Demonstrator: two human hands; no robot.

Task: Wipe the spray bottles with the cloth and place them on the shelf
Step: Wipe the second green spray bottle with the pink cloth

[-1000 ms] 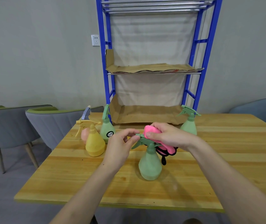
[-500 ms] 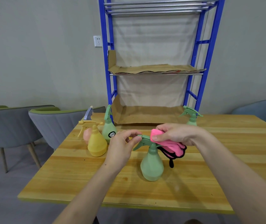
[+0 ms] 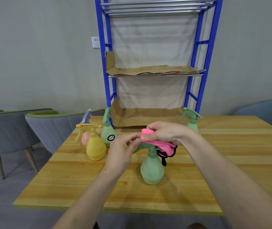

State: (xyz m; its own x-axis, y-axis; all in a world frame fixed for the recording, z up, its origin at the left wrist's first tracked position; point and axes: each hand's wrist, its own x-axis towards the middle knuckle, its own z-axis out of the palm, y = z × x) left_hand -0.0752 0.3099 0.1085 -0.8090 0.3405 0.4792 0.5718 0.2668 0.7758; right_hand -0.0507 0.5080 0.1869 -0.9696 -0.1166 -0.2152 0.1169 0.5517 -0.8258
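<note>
A pale green spray bottle stands upright on the wooden table in front of me. My left hand pinches the nozzle end of its trigger head. My right hand presses a pink cloth with black trim over the top of that head. To the left stand a yellow bottle, a green bottle with a black label and a pink bottle with a bluish trigger. Another green bottle stands at the back right. The blue shelf rises behind the table.
Cardboard lines the shelf's middle level and its table-height level. Grey chairs with green trim stand left of the table, and a blue-grey chair at the right. A wall socket is left of the shelf.
My right hand has slid the pink cloth slightly along the trigger head of the near green bottle. My left hand stays at the nozzle. The bottle stands where it was.
</note>
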